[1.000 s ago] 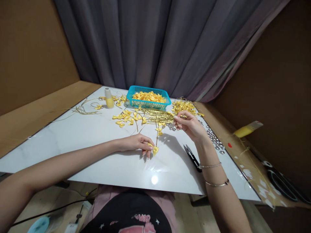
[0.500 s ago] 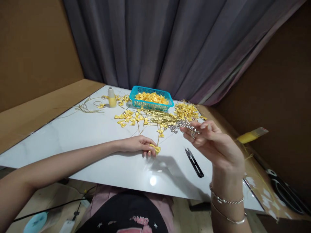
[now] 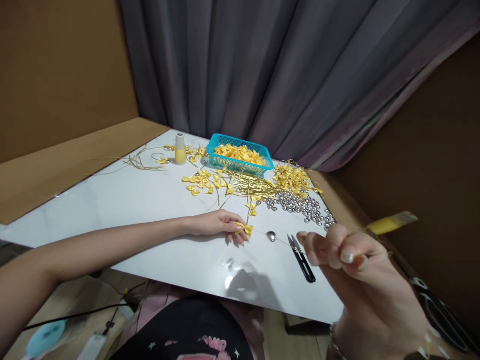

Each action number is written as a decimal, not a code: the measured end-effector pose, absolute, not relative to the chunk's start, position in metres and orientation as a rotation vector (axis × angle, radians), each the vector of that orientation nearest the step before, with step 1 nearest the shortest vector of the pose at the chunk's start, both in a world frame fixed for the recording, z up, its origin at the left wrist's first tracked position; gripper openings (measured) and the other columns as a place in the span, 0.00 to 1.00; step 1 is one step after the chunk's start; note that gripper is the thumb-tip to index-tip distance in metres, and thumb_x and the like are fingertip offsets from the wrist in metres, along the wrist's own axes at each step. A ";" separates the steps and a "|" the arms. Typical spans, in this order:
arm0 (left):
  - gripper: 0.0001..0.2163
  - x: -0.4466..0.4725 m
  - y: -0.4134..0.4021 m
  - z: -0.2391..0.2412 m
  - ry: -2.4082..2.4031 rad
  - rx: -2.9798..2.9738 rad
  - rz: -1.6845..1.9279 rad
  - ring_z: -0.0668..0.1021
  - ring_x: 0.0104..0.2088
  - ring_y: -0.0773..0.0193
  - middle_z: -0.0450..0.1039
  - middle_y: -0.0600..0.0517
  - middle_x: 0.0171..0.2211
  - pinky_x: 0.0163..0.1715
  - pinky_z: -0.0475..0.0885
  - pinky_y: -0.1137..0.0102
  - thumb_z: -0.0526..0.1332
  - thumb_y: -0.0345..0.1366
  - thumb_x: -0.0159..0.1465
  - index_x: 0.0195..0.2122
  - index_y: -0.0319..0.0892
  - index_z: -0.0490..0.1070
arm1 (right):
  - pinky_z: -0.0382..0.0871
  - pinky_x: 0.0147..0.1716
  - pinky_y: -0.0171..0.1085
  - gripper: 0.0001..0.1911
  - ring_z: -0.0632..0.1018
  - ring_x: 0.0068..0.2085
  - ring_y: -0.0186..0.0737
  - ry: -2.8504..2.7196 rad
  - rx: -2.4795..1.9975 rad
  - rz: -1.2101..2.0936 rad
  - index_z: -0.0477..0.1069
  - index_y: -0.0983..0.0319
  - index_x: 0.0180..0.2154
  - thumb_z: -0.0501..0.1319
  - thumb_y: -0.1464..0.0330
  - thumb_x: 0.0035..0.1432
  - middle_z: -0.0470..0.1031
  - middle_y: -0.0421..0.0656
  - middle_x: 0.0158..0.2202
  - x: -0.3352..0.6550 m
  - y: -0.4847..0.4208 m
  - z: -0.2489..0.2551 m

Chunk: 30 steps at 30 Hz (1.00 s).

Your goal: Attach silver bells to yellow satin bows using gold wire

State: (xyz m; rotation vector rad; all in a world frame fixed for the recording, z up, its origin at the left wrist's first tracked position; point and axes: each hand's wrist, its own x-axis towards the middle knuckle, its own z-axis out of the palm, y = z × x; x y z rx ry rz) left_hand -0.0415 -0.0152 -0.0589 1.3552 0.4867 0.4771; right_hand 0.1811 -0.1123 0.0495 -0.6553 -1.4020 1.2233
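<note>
Head view: yellow bow is pinned at the near-middle of the white table, gripped between thumb and fingers of the left hand, its right end left exposed. From the bow a thin thread is run toward the right hand, with one shiny metal bead carried on it, apart from the bow. Right hand is raised close to the camera, fingers curled narrow, thread apparently pinched; whether a needle is held cannot be told. Step in hand is judged as stringing the bead on the thread at the bow; for the next move, a firm hold on the bow and a tight, untangled thread seem called for, with the bead guided along toward the bow. Black snips are laid partly under the thread's line, just beside the right hand. Containers: one blue basket, set at the back, is filled with loose yellow pieces, likely more bows; no other container is noted. Around it: gold ties are bunched in front, loose bows are scattered left of these, a heap of tied bows is piled to the right, and metal beads are spread nearer. Farther left, a yellow thread cone is stood upright; another yellow cone is seen tilted at far right.
</note>
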 end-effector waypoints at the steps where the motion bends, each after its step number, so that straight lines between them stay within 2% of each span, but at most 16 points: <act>1: 0.15 -0.041 -0.015 -0.060 0.487 1.349 0.483 0.78 0.38 0.63 0.76 0.40 0.42 0.32 0.69 0.70 0.61 0.45 0.63 0.41 0.36 0.71 | 0.69 0.30 0.40 0.02 0.73 0.26 0.36 -1.408 -0.658 1.217 0.79 0.54 0.28 0.67 0.65 0.52 0.71 0.37 0.23 0.178 -0.113 0.050; 5: 0.17 -0.041 -0.014 -0.062 0.481 1.340 0.492 0.78 0.41 0.60 0.76 0.39 0.44 0.35 0.70 0.69 0.62 0.46 0.62 0.43 0.36 0.72 | 0.69 0.26 0.37 0.01 0.74 0.26 0.35 -1.426 -0.686 1.183 0.80 0.55 0.27 0.69 0.66 0.50 0.72 0.38 0.23 0.169 -0.116 0.057; 8: 0.17 -0.041 -0.014 -0.061 0.483 1.337 0.487 0.78 0.40 0.61 0.76 0.40 0.44 0.35 0.70 0.69 0.62 0.46 0.62 0.43 0.36 0.72 | 0.67 0.22 0.34 0.01 0.72 0.24 0.33 -1.455 -0.686 1.160 0.80 0.55 0.29 0.68 0.67 0.52 0.72 0.38 0.23 0.164 -0.119 0.064; 12: 0.17 -0.041 -0.015 -0.060 0.476 1.334 0.480 0.78 0.39 0.62 0.76 0.40 0.43 0.34 0.69 0.70 0.62 0.46 0.61 0.42 0.36 0.72 | 0.69 0.23 0.35 0.01 0.72 0.23 0.32 -1.520 -0.683 1.114 0.80 0.54 0.29 0.68 0.66 0.52 0.73 0.38 0.23 0.158 -0.120 0.069; 15: 0.17 -0.041 -0.014 -0.062 0.469 1.329 0.491 0.78 0.38 0.62 0.76 0.40 0.43 0.34 0.69 0.70 0.62 0.46 0.61 0.41 0.35 0.73 | 0.66 0.19 0.33 0.00 0.71 0.22 0.32 -1.488 -0.722 1.098 0.80 0.54 0.28 0.70 0.66 0.50 0.73 0.39 0.23 0.154 -0.115 0.067; 21: 0.18 -0.042 -0.014 -0.059 0.454 1.225 0.502 0.77 0.39 0.62 0.77 0.41 0.41 0.35 0.68 0.69 0.65 0.46 0.58 0.41 0.35 0.73 | 0.58 0.11 0.31 0.03 0.70 0.16 0.29 -1.451 -0.754 1.367 0.80 0.57 0.25 0.69 0.67 0.49 0.74 0.41 0.26 0.147 -0.095 0.056; 25: 0.14 -0.038 -0.022 -0.050 0.426 1.091 0.573 0.75 0.40 0.62 0.76 0.44 0.39 0.41 0.66 0.67 0.66 0.43 0.59 0.37 0.35 0.73 | 0.59 0.12 0.30 0.09 0.66 0.14 0.28 -1.393 -0.865 1.477 0.79 0.62 0.21 0.68 0.65 0.50 0.72 0.41 0.19 0.138 -0.080 0.049; 30: 0.13 -0.030 -0.036 -0.043 0.372 1.031 0.660 0.74 0.42 0.60 0.73 0.46 0.35 0.44 0.63 0.65 0.64 0.44 0.60 0.33 0.36 0.71 | 0.66 0.18 0.29 0.10 0.70 0.18 0.29 -1.251 -0.925 1.575 0.77 0.64 0.21 0.71 0.64 0.46 0.73 0.41 0.18 0.124 -0.067 0.036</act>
